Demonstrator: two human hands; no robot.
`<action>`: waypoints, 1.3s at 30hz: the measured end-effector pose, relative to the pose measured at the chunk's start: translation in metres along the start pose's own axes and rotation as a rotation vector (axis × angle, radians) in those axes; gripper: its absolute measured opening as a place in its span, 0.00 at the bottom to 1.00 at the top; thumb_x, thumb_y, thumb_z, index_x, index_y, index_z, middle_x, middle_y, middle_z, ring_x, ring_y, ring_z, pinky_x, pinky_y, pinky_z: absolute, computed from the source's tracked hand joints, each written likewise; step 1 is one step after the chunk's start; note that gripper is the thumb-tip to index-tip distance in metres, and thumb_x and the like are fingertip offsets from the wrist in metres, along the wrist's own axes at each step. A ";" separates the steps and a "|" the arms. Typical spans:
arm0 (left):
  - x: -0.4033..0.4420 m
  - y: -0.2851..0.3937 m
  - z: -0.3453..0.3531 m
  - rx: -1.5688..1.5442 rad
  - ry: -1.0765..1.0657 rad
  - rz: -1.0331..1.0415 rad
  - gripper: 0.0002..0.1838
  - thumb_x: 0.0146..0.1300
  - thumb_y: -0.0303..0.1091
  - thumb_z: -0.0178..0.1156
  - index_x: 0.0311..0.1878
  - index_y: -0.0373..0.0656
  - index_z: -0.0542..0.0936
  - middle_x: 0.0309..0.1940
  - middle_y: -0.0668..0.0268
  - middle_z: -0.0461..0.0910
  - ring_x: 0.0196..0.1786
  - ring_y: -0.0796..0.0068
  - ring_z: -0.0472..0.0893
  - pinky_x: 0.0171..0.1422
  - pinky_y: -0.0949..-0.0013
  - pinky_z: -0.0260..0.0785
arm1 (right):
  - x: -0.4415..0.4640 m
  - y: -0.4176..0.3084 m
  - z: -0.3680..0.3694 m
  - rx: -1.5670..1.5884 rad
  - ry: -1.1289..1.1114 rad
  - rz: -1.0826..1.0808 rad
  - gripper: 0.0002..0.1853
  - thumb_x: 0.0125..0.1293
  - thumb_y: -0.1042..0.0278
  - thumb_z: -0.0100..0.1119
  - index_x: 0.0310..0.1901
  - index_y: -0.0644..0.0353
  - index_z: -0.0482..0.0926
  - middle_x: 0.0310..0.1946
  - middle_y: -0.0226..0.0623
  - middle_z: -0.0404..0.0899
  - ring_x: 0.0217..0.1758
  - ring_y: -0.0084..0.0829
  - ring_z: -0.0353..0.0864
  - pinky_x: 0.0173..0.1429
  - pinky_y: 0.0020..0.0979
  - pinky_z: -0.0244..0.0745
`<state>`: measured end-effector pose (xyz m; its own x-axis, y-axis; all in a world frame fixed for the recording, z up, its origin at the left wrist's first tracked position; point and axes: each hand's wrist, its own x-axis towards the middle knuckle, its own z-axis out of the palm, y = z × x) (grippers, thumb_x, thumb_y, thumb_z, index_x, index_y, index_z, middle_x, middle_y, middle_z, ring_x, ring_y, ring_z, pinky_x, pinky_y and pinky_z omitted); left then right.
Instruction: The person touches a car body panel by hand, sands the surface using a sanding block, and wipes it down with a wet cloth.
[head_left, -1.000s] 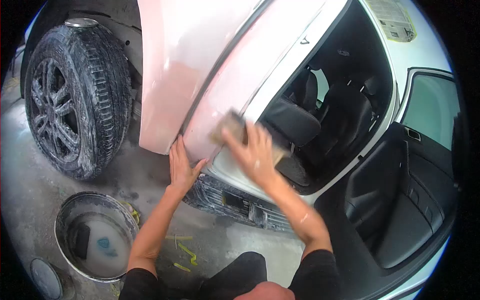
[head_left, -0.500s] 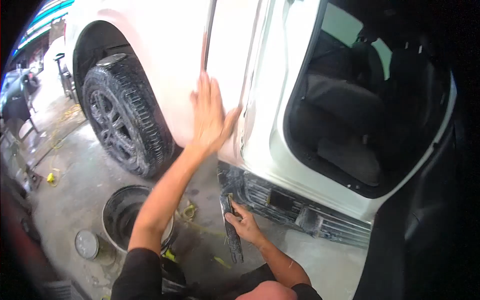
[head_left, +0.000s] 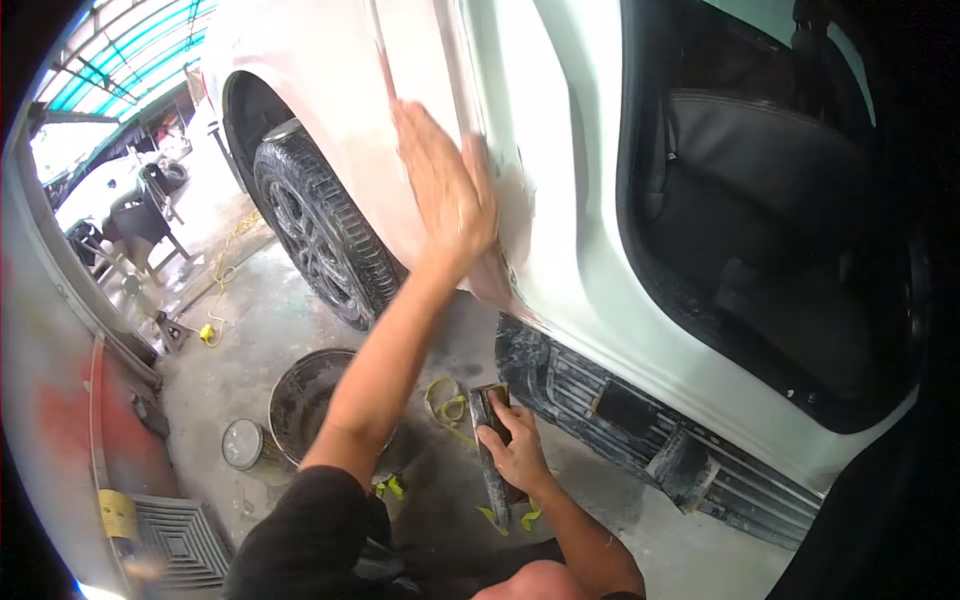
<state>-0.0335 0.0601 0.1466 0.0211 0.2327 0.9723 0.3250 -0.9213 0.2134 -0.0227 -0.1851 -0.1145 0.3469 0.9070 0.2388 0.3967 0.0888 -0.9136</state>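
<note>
My left hand (head_left: pixel 445 185) lies flat with fingers stretched along the pinkish-white body panel (head_left: pixel 330 130) of a vehicle, near the panel's edge beside the door opening. Its fingertips point up toward a narrow vertical gap. Lower down, my right hand (head_left: pixel 515 450) grips a long, dark sanding block (head_left: pixel 487 430), grey and worn along one side. The block is held upright in the air, apart from the vehicle, with the fingers partly wrapped around it. The rough patchy seam (head_left: pixel 510 270) on the door frame runs just right of my left wrist.
A dusty tyre (head_left: pixel 325 220) stands left of the panel. Below are a black bucket (head_left: pixel 285 400), partly behind my left arm, and a can (head_left: pixel 242 444). The ribbed side step (head_left: pixel 620 420) juts out under the open doorway. A yellow cord (head_left: pixel 440 400) lies on the floor.
The view has turned, so the vehicle and floor things sit further right. My left hand has stayed on the panel, tilting somewhat; my right hand still holds the sanding block.
</note>
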 end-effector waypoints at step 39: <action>-0.398 -0.237 -0.273 0.173 -1.740 -0.910 0.22 0.78 0.52 0.65 0.53 0.40 0.89 0.45 0.52 0.93 0.48 0.49 0.92 0.56 0.48 0.82 | -0.011 0.009 -0.019 -0.044 0.000 0.053 0.34 0.76 0.60 0.70 0.80 0.59 0.75 0.64 0.53 0.75 0.70 0.52 0.77 0.77 0.44 0.72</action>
<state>-0.3771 0.1010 -0.2653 0.5344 0.6382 -0.5542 0.8437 -0.3633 0.3952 -0.0074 -0.2023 -0.1193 0.3686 0.9099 0.1902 0.4150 0.0221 -0.9096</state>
